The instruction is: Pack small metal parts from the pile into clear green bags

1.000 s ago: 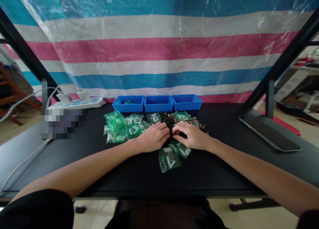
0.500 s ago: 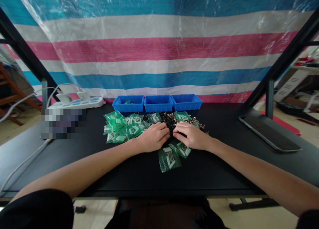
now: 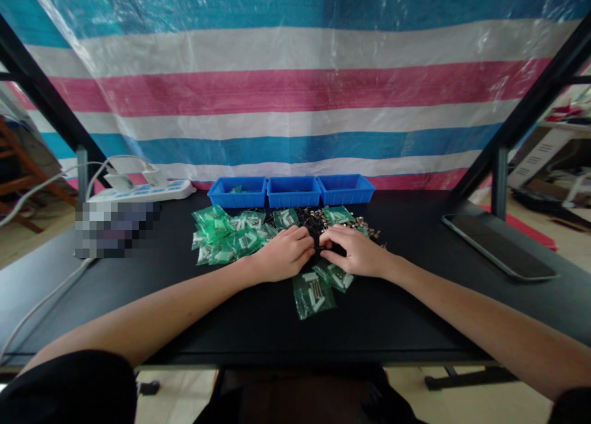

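My left hand (image 3: pixel 289 253) and my right hand (image 3: pixel 353 250) meet over the middle of the black table, a small gap apart. Both have fingers closed in a pinch, and a thin dark piece seems to lie between their fingertips, too small to name. Right behind them spreads a heap of small dark and shiny metal parts (image 3: pixel 314 217), partly hidden by the hands. Left of my left hand lies a pile of green plastic bags (image 3: pixel 231 236) with white pieces inside. In front, a green bag (image 3: pixel 314 295) holds white and metal pieces; another bag (image 3: pixel 340 276) lies under my right hand.
Three blue bins, left (image 3: pixel 237 197), middle (image 3: pixel 294 197) and right (image 3: pixel 347 194), stand in a row behind the heap. A white power strip (image 3: pixel 143 192) with cables is at the back left, a phone (image 3: pixel 498 247) at the right. A striped sheet (image 3: pixel 295 92) hangs behind the table.
My right hand's fingers have shifted slightly, opening a little more gap between thumb and forefinger. My left hand has stayed in place.
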Demonstrator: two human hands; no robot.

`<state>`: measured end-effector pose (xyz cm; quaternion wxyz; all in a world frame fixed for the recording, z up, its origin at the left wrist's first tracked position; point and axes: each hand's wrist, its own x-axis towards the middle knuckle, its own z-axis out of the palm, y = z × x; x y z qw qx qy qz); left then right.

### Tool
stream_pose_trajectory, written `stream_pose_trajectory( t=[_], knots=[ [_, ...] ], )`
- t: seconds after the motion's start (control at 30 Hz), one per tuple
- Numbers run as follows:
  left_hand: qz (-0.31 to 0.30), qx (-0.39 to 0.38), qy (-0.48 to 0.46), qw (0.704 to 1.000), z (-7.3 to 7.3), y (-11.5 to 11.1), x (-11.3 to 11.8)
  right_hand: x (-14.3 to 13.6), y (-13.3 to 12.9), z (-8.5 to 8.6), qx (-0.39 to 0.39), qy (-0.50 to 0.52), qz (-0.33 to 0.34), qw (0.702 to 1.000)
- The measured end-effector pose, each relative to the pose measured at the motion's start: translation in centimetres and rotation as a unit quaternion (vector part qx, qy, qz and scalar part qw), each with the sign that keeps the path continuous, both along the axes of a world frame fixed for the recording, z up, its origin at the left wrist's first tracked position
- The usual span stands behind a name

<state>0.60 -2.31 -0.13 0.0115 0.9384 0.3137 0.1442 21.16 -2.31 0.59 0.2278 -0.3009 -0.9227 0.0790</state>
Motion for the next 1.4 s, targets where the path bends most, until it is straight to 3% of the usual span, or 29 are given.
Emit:
stream_pose_trajectory(
  t=[1.4],
  knots=[
    [-0.001, 0.011, 0.002, 1.000, -0.20, 0.11, -0.06, -0.14, 0.14, -0.10, 0.010, -0.006, 0.013, 1.000]
  ],
)
